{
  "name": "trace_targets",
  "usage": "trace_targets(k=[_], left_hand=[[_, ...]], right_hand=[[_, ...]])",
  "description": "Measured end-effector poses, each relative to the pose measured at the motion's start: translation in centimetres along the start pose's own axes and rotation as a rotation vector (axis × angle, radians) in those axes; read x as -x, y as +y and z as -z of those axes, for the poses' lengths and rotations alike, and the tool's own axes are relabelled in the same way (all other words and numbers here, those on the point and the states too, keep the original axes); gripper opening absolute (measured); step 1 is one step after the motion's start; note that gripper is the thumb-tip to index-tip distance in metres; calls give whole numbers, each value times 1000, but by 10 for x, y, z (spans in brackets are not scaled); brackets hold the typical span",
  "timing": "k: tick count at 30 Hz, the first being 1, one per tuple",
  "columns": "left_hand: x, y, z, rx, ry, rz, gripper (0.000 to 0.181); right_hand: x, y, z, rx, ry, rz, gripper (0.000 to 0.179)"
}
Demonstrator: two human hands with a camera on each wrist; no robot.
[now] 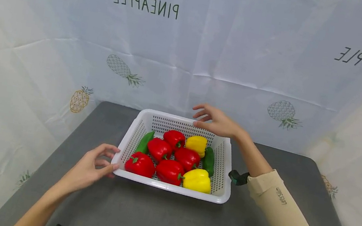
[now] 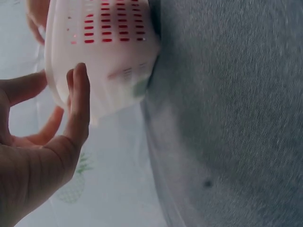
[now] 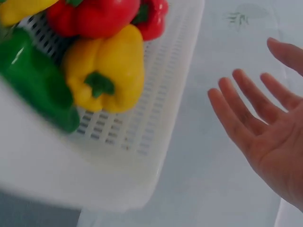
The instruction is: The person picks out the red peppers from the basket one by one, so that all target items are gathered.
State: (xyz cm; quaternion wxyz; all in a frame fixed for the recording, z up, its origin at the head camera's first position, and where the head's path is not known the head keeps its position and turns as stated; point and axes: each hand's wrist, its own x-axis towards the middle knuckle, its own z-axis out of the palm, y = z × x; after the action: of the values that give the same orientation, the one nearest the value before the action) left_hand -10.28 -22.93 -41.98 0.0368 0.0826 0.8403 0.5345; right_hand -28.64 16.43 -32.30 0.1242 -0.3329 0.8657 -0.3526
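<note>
A white perforated plastic basket (image 1: 170, 191) stands on the dark table, holding several red bell peppers (image 1: 170, 171), two yellow bell peppers (image 1: 197, 180) and two long green vegetables (image 1: 209, 161). My left hand (image 1: 91, 168) is at the basket's near left corner, its loosely bent fingers right at the rim. In the left wrist view, this hand (image 2: 45, 142) has one fingertip at the rim and another finger in front of the outer wall. Over the far rim, toward the right, hovers my right hand (image 1: 216, 121). The right wrist view shows that hand (image 3: 265, 118) apart from the basket, palm visible, fingers spread.
Dark grey table (image 1: 152, 221) surrounds the basket. White cloth with pineapple prints (image 1: 194, 45) hangs behind and at both sides, close to the table's far edge. A black strap (image 1: 238, 178) is at the right forearm, near the basket's right wall.
</note>
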Motion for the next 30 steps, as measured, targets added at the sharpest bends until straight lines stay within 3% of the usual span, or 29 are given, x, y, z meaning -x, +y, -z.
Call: trace_targets(k=[9,13,21,30], left_hand=[[8,-1,-10,101,76,-7,52],[9,1,-13,123,93,24,53],[9,5,-19,102,116,85,53],[10,7,-22,74,147,77,49]], right_hand=[[-35,-3,-9,-116,-229,-63,54],[-46,0,-15,-160,-297,-128,56],[-57,17,-32,-176,-343,-269,66],[-64,32,-45,-220,-380,-265,69]])
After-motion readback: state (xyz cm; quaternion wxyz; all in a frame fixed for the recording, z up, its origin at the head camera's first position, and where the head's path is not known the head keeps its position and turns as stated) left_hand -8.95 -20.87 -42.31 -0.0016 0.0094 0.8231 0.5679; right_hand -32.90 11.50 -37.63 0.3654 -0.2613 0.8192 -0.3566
